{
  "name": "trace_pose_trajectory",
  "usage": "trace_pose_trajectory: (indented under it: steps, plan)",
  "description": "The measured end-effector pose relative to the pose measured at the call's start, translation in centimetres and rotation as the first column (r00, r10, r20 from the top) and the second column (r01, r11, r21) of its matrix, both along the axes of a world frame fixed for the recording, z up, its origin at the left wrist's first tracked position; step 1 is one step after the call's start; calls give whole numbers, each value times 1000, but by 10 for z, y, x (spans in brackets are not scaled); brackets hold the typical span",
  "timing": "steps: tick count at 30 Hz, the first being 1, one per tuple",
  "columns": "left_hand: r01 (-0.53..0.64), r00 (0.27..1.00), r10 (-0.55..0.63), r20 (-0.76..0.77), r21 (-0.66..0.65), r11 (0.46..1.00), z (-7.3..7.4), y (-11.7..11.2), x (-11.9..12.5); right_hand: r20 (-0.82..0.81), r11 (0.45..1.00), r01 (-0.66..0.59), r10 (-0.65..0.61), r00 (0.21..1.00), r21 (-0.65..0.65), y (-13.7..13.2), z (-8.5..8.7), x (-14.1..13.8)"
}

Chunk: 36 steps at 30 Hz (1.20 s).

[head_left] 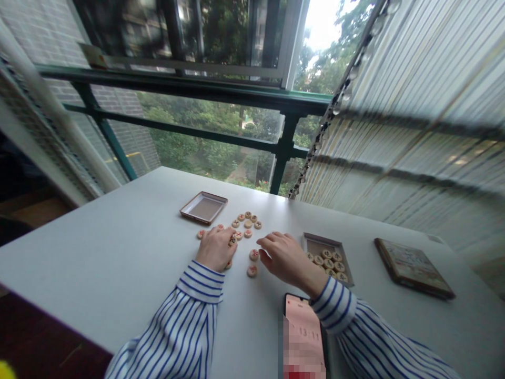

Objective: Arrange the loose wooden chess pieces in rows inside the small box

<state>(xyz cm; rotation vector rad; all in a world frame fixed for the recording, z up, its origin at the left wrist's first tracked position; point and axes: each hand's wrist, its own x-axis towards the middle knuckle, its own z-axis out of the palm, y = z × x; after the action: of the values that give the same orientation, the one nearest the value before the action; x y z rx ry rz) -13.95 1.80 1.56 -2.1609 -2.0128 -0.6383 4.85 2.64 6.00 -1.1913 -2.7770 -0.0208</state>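
Note:
My left hand [215,249] is closed over the white table, with a black-marked Chinese chess piece [232,241] held at its fingertips. Around that hand lie more round wooden pieces, among them a red-marked piece [201,234] on its left; some are partly covered by the fingers. My right hand [282,259] hovers with thumb and fingers apart and nothing visible between them. Just left of its fingertips are two red-marked pieces, a farther one [253,255] and a nearer one [251,271]. Beyond both hands sits a loose group of pieces [248,223].
An open box [342,251] at right holds several black-marked pieces, partly behind my right forearm. A shallow tray [189,211] stands at the back left. A flat patterned box [414,268] lies far right. A phone [305,337] rests near my right sleeve. Window railings [189,126] border the table.

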Motion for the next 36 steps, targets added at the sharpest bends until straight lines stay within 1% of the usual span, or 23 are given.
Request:
trace_pose_trajectory:
  steps: [3, 9, 13, 17, 24, 29, 36]
  plan:
    - [36, 998, -38, 50, 38, 999, 1, 1, 1, -21, 1000, 15, -15, 1000, 12, 0, 2, 4]
    - [145, 974, -163, 159, 116, 983, 1, 1, 5, -72, 998, 53, -52, 996, 17, -1, 13, 20]
    - [184, 959, -220, 181, 198, 963, 1, 1, 11, -111, 994, 111, -108, 988, 22, 0, 17, 35]
    - [219, 945, -267, 186, 244, 945, 4, 0, 19, -172, 986, 155, -143, 975, 55, 3, 18, 54]
    - [277, 919, -337, 206, 273, 921, 7, -2, 34, -230, 969, 237, -216, 949, 69, 4, 22, 85]
    - [328, 890, -400, 218, 303, 895, 10, -4, 48, -237, 960, 272, -250, 939, 67, 3, 26, 100]
    - [393, 861, -456, 226, 275, 878, 22, -3, 67, -280, 958, 284, -263, 923, 39, 5, 29, 115]
